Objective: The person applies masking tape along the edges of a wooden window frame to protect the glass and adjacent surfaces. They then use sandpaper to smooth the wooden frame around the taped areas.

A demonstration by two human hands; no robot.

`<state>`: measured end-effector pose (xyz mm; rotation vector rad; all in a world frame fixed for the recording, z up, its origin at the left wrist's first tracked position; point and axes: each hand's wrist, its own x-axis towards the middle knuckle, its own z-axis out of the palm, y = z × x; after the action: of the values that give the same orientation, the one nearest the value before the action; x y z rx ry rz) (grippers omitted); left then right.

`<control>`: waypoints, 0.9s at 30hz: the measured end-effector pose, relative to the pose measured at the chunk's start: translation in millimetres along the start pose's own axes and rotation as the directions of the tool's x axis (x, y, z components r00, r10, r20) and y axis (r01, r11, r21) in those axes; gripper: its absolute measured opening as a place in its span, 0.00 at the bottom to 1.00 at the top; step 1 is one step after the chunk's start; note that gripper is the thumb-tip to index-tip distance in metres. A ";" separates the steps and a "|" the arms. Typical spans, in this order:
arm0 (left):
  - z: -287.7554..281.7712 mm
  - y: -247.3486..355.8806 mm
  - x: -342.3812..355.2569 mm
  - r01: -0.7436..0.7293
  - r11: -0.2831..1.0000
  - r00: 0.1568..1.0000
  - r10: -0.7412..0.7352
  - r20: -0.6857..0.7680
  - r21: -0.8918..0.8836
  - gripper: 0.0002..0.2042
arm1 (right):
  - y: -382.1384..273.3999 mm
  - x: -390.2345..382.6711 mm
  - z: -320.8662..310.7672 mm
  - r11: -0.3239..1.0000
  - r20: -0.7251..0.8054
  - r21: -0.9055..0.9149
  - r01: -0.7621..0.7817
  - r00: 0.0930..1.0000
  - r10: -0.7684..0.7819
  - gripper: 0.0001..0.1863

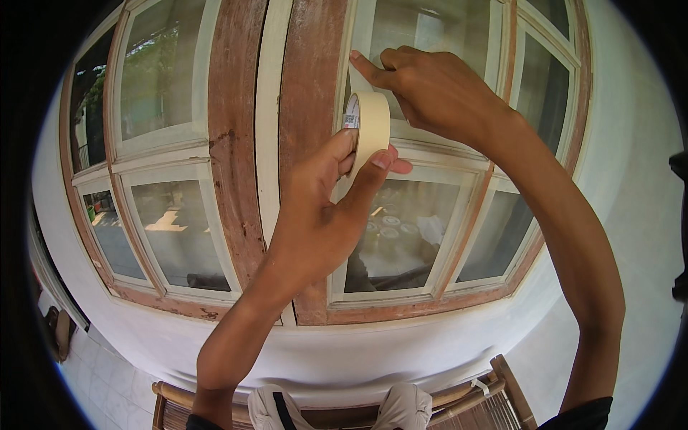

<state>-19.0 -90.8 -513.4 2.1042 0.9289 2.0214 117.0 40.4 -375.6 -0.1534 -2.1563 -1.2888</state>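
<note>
A roll of cream masking tape (374,129) is gripped in my left hand (322,204), held on edge in front of the window. The thumb presses on its outer face, and some fingers go into the core. Above and to the right, my right hand (441,89) reaches out with its index finger extended. That fingertip touches the pale edge beside the upper pane (437,36), where the pane meets the brown wooden frame (308,86). Its other fingers are curled, with nothing visible in them; the thumb is mostly hidden. Pale strips border the glass panes.
A second window section (165,79) stands to the left, past a brown post. Below the sill is a white wall (308,344). A bamboo bench (505,401) lies around my legs. Footwear (61,333) rests at the lower left by the tiled floor (100,383).
</note>
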 end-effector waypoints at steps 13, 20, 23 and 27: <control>-1.5 3.6 -20.0 0.202 0.976 0.979 -0.203 -0.008 -0.078 0.14 | -10.1 -9.1 4.6 1.000 -0.002 0.002 0.029 1.000 -0.029 0.36; -13.0 -11.4 -25.6 0.345 0.912 0.938 -0.340 0.064 -0.221 0.17 | -24.7 -19.3 8.5 0.998 0.033 0.046 0.036 0.999 -0.037 0.37; -9.7 -13.6 -34.0 0.304 0.923 0.952 -0.303 0.040 -0.236 0.16 | -30.0 -22.6 9.0 0.999 0.028 0.015 0.046 0.999 -0.047 0.35; -2.2 -16.6 -42.4 0.178 0.968 0.983 -0.184 -0.014 -0.178 0.14 | -37.3 -29.3 11.4 0.996 0.078 0.049 0.080 0.993 -0.084 0.35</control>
<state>-24.9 -98.0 -558.0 1.8327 0.8752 1.9693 120.8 36.5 -424.1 -0.0999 -2.2801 -1.2979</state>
